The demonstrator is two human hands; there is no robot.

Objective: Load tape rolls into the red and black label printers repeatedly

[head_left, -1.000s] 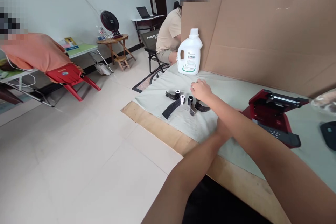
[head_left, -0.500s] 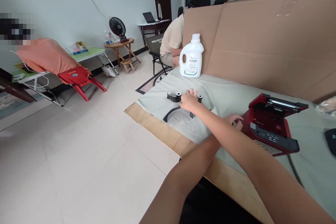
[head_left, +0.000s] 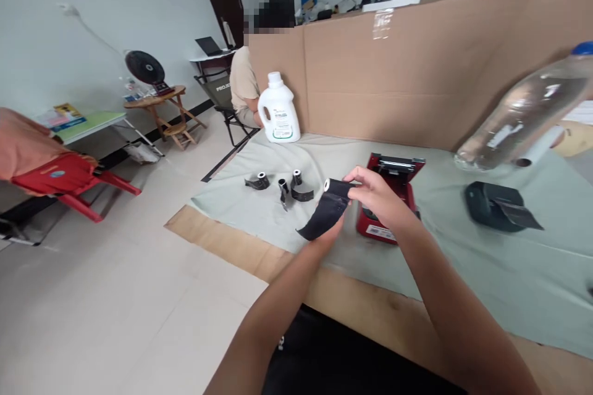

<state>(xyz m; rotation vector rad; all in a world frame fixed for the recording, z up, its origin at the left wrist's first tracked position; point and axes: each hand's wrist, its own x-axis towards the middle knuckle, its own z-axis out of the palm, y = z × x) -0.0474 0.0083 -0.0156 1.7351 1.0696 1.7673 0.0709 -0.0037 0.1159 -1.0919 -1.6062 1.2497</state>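
Observation:
Over the front of the cloth, a roll of black paper (head_left: 334, 188) with a white core is held up, its loose end hanging toward the lower left. My right hand (head_left: 373, 192) pinches the roll's right end between thumb and fingers. Beneath and behind it, my left hand (head_left: 331, 234) grips the roll from below, its fingers partly hidden by the paper. Just behind my right hand stands a small red printer (head_left: 382, 231) with its lid raised; part of it is hidden by that hand. Three other black rolls lie to the left, one of them partly unwound (head_left: 303, 192).
A white detergent jug (head_left: 280, 114) stands before a cardboard wall (head_left: 370, 86). To the right are a black printer (head_left: 495, 207) with paper sticking out and a large clear bottle (head_left: 519, 114), tilted. A seated person (head_left: 243, 80) is partly behind the cardboard.
My right hand has left the rolls on the cloth and come back with one in it. My left hand has moved from the red printer to this roll. The view has swung right.

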